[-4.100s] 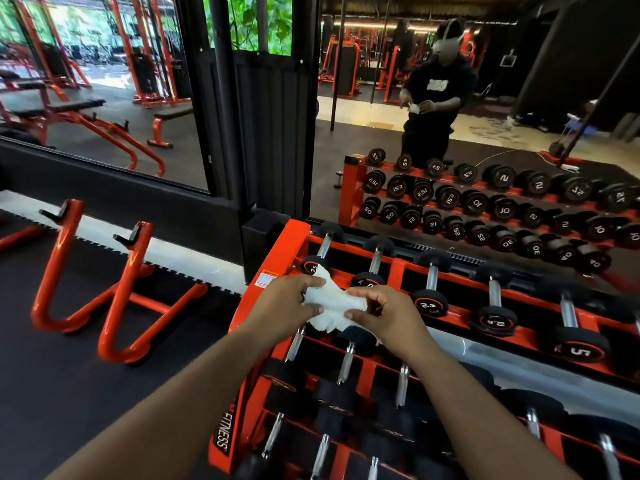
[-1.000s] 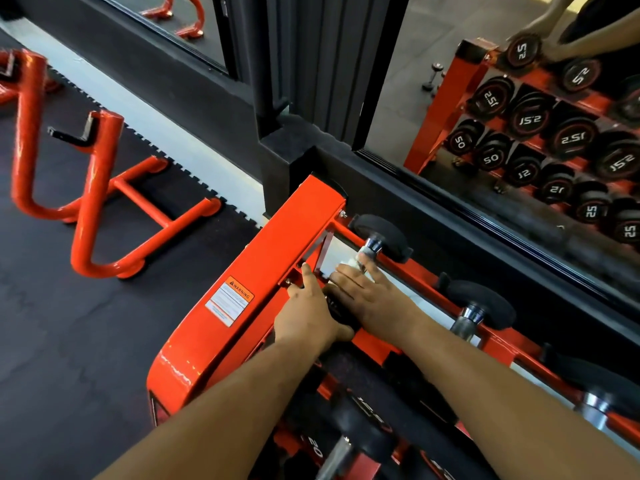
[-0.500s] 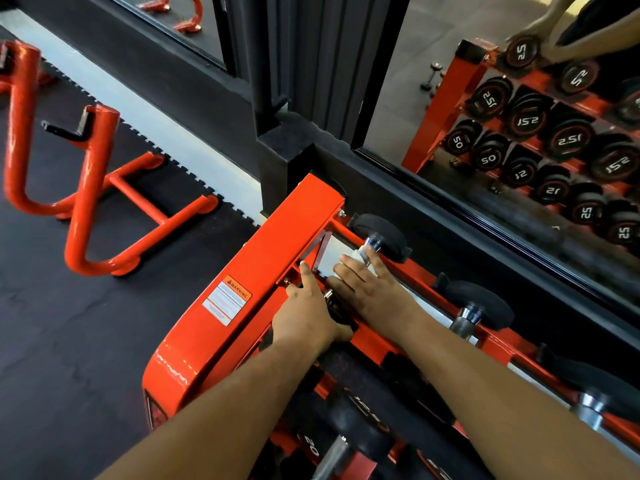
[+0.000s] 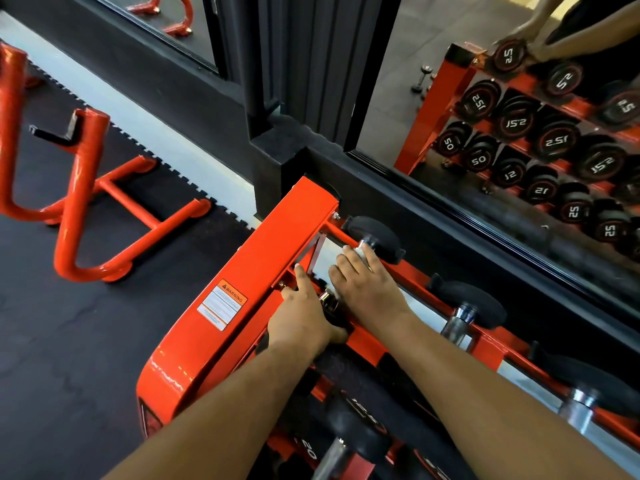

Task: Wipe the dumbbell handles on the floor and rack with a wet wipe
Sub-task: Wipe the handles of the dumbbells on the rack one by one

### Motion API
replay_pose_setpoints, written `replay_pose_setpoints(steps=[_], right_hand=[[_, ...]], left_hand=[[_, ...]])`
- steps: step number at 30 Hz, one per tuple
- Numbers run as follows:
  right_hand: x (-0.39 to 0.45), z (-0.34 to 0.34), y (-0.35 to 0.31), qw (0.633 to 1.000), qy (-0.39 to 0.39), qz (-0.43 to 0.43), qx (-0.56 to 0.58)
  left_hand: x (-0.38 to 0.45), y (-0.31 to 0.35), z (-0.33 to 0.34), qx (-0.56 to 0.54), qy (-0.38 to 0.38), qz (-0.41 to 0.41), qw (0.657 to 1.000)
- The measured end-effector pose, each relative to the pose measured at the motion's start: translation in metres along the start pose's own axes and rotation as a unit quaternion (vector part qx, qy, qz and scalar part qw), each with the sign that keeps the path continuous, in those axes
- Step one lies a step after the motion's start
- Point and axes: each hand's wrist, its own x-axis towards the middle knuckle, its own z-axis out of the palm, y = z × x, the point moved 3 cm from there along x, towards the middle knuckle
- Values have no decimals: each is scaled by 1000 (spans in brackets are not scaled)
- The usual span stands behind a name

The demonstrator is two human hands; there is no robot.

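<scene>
my right hand (image 4: 367, 289) presses a white wet wipe (image 4: 360, 251) round the chrome handle of the leftmost black dumbbell (image 4: 375, 237) on the orange steel rack (image 4: 249, 271); my left hand (image 4: 304, 317) grips its near head.

A gym's free-weight area — an orange dumbbell rack (image 4: 242, 271) loaded with black numbered dumbbells (image 4: 375, 237), a wall mirror (image 4: 502, 109) just behind the rack, black rubber floor matting (image 4: 69, 341) and orange tubular equipment frames (image 4: 79, 202) to the rack's left.
</scene>
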Motion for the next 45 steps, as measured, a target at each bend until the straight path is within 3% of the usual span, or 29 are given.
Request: replay_pose_setpoints(steps=[5, 8, 10, 12, 13, 14, 15, 17, 18, 19, 20, 23, 26, 30, 33, 36, 40, 41, 45], right_hand=[[0, -6, -4, 996, -52, 77, 20], [-27, -1, -3, 981, -34, 147, 122], [-30, -2, 0, 953, -7, 193, 232], [-28, -9, 0, 889, -6, 286, 357], [-28, -13, -1, 834, 5, 358, 420], [-27, -15, -4, 754, 12, 430, 497], [-26, -15, -8, 636, 24, 489, 596], [-18, -9, -13, 359, 44, 537, 762], [-12, -5, -11, 265, 50, 533, 802], [-4, -2, -7, 209, 51, 521, 826], [3, 0, -2, 180, 43, 509, 841], [13, 0, 6, 154, 17, 490, 858], [-1, 6, 8, 115, 49, 461, 879], [-2, 8, 11, 139, 51, 486, 861], [21, -1, 15, 170, 1, 513, 842], [27, -2, 13, 137, -13, 514, 847], [7, -2, 17, 70, 59, 492, 866], [5, -3, 20, 76, 62, 493, 864], [26, -5, 24, 169, -20, 537, 826]], left_hand=[[-2, 0, -2, 1, 3, 3, 1000], [-2, 0, -2, 4, 4, 7, 1000], [-1, 0, -2, 2, 4, 9, 1000], [-2, 0, -2, 5, 7, 14, 1000], [-2, 1, -3, 12, 10, 19, 1000], [-2, 0, -3, 16, 15, 20, 1000], [-1, -1, -3, 20, 19, 22, 999], [0, -1, -2, 25, 21, 18, 999], [1, -1, -1, 20, 16, 13, 1000], [0, -1, -1, 9, 7, 10, 1000], [0, -1, -2, 3, 0, 9, 1000], [-1, 1, -3, 0, -2, 14, 1000], [1, -1, -1, 3, 0, 18, 1000], [2, -1, 0, -1, 3, 19, 1000], [1, -1, -2, 3, 4, 14, 1000], [2, -1, -2, 7, 1, 12, 1000], [4, -2, 0, 2, 13, 19, 1000], [4, -2, 1, 0, 14, 19, 1000], [3, -2, 1, -3, 11, 17, 1000]])
